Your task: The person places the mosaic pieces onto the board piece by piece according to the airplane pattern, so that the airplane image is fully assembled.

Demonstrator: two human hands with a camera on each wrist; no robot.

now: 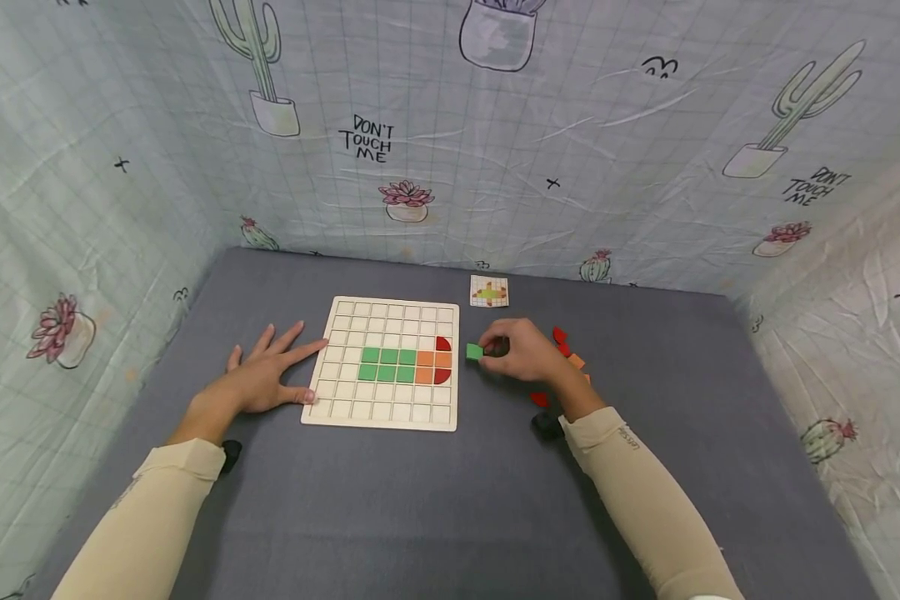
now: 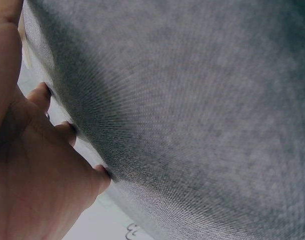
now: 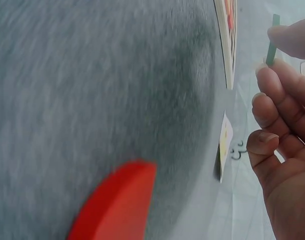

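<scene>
Your right hand (image 1: 521,350) pinches a small green square tile (image 1: 474,352) between thumb and fingertips, just off the right edge of the pale wooden grid board (image 1: 383,364) and level with its middle rows. From that hand the board lies straight to the left, so the tile faces the right-edge cells first: the two dark red quarter-round tiles (image 1: 442,360) and the orange square tiles (image 1: 432,367) stand between it and the two rows of green square tiles (image 1: 387,365), whose long axis runs left to right across the board. The right wrist view shows the green tile (image 3: 272,40) edge-on at your fingertips.

Your left hand (image 1: 270,377) lies flat and spread on the grey cloth table top (image 1: 420,500), index fingertip touching the board's left edge. The right hand is the nearer one to the loose red and orange pieces (image 1: 566,346) behind it, and to the small pattern card (image 1: 489,291) near the far edge.
</scene>
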